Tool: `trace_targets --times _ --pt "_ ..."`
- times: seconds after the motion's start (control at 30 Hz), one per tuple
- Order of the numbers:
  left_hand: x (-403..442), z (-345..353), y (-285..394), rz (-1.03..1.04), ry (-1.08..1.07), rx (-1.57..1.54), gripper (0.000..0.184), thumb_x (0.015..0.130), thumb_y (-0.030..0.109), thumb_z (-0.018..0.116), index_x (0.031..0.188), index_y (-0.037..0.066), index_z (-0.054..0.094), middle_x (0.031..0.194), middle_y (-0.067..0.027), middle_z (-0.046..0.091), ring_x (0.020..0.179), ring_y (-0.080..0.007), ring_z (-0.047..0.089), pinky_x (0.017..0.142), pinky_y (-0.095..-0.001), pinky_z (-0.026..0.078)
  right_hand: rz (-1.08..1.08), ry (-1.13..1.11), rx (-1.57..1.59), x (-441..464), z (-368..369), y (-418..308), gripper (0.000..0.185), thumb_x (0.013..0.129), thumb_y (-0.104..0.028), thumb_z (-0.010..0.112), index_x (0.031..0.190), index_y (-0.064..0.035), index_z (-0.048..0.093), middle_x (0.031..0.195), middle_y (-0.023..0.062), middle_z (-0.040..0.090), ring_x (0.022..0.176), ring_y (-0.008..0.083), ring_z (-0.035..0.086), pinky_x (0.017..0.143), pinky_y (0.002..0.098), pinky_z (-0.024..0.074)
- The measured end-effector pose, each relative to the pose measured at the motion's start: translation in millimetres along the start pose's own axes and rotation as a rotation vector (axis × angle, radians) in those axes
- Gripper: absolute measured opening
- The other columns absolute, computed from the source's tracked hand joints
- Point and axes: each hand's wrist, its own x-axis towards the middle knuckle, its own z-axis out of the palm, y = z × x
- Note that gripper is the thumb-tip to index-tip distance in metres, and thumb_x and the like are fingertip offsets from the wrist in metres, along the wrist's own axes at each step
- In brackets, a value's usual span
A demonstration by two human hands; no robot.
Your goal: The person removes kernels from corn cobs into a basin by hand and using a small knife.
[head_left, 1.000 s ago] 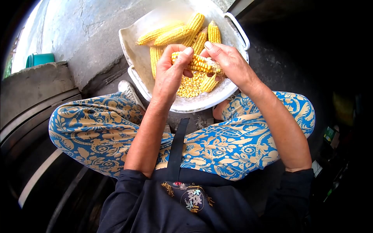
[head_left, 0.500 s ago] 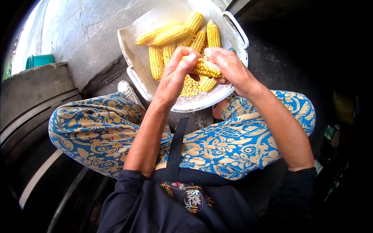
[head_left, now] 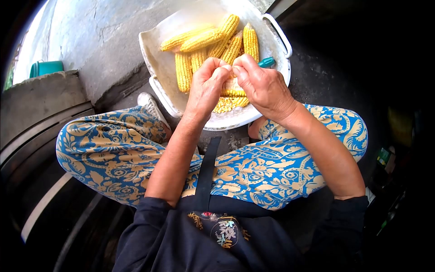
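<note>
One dark top (head_left: 154, 240) closest, floral embroidery (head_left: 225, 233) on the chest, sleeves up around the elbows. Dark strap (head_left: 207, 170) runs forward from the waist over blue-and-cream patterned trousers (head_left: 267, 170); legs bent, spread wide. Pale shoe (head_left: 152, 109) past the left leg.

Next, white basin (head_left: 158, 68), two handles visible, set on the dark ground just ahead of the legs. Loose kernels (head_left: 230, 105) near its close side; another corn ear (head_left: 242, 101) lies by them, partly covered.

Left hand (head_left: 207, 86) and right hand (head_left: 264, 88) over the basin, fingertips nearly meeting. Both grasp one partly stripped cob (head_left: 233, 88) between them: bare pale patch on top, kernel rows along the near edge. Left fingers curled, thumb on top; right fingers bent, index and thumb pinched in at the cob. Undersides of both grips hidden, can't tell contact there. Teal object (head_left: 267, 62) just beyond the right hand, part covered.

Farther in the basin, whole yellow ears (head_left: 202, 40) piled, some crossing. Beyond to the left: low concrete ledge (head_left: 43, 97), grey concrete surface (head_left: 118, 34), teal container (head_left: 46, 68) behind the ledge.
</note>
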Motion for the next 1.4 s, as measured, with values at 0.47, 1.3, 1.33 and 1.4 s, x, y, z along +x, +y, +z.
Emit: trace_targets --times 0.47,1.3,1.33,1.4 --pt "2.2 -25.1 16.1 -0.159 -0.302 -0.249 0.039 0.087 0.028 0.049 0.117 0.003 0.05 0.1 -0.0109 0.06 0.074 -0.0171 0.063 0.062 -0.0252 0.051 0.211 0.103 0.296 11.4 -6.4 14.3 0.021 0.093 -0.024 0.046 0.091 -0.0029 0.05 0.079 0.0171 0.06 0.075 0.0316 0.061 0.064 0.0383 0.0467" --pt "5.1 -17.5 -2.8 -0.215 -0.128 -0.333 0.028 0.089 0.024 0.05 0.103 0.0 0.054 0.087 -0.0097 0.061 0.06 -0.0153 0.059 0.051 -0.0234 0.049 0.259 0.059 0.29 8.1 -2.2 16.5 0.026 0.091 -0.025 0.05 0.09 0.0005 0.051 0.078 0.0159 0.06 0.074 0.0254 0.061 0.067 0.0359 0.0459" --pt "3.4 -11.4 -2.6 -0.231 -0.061 -0.331 0.025 0.09 0.025 0.051 0.098 0.002 0.055 0.083 -0.0081 0.061 0.055 -0.0132 0.056 0.047 -0.0215 0.047 0.264 0.037 0.279 7.4 -1.6 15.3 0.026 0.09 -0.025 0.05 0.09 0.0007 0.051 0.077 0.0162 0.06 0.074 0.0262 0.061 0.066 0.0358 0.0459" --pt "2.8 -8.9 -0.3 -0.242 -0.052 -0.31 0.026 0.091 0.027 0.05 0.098 0.003 0.055 0.082 -0.0074 0.061 0.055 -0.013 0.056 0.046 -0.0215 0.046 0.278 0.04 0.276 7.8 0.9 18.4 0.026 0.09 -0.025 0.05 0.09 0.0006 0.051 0.076 0.0155 0.06 0.074 0.0248 0.06 0.066 0.0355 0.0459"
